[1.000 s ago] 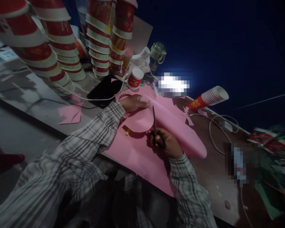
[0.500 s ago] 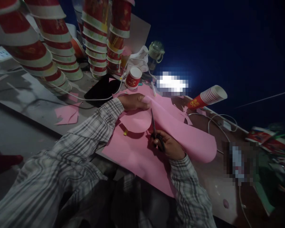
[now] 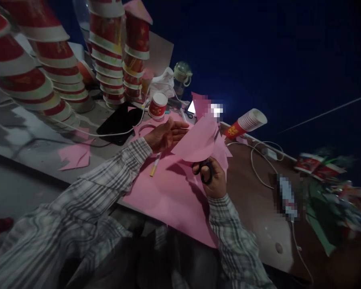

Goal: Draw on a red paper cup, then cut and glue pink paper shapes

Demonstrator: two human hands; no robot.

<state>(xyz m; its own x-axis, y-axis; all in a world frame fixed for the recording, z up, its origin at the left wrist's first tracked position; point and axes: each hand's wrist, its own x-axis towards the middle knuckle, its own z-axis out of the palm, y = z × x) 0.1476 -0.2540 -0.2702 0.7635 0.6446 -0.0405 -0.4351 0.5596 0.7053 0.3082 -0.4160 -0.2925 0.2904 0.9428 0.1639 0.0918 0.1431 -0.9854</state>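
Note:
A large pink paper sheet (image 3: pixel 165 196) lies on the table in front of me. My right hand (image 3: pixel 212 180) grips black scissors (image 3: pixel 205 170), whose blades are hidden behind a lifted flap of pink paper (image 3: pixel 198 138). My left hand (image 3: pixel 165 134) is raised above the sheet, fingers stretched out flat, touching the left edge of that flap. A yellow-tipped pen (image 3: pixel 154 166) lies on the sheet just below my left wrist.
Tall stacks of red and white paper cups (image 3: pixel 108 52) stand at the back left. A black tablet (image 3: pixel 118 118) with a white cable, a single cup (image 3: pixel 157 106), a lying sleeve of cups (image 3: pixel 246 122) and pink scraps (image 3: pixel 75 154) are around the sheet. Clutter fills the right.
The pink flap has been lifted up off the sheet and now hides the scissor blades. My left hand has come off the paper and opened. The view has shifted left.

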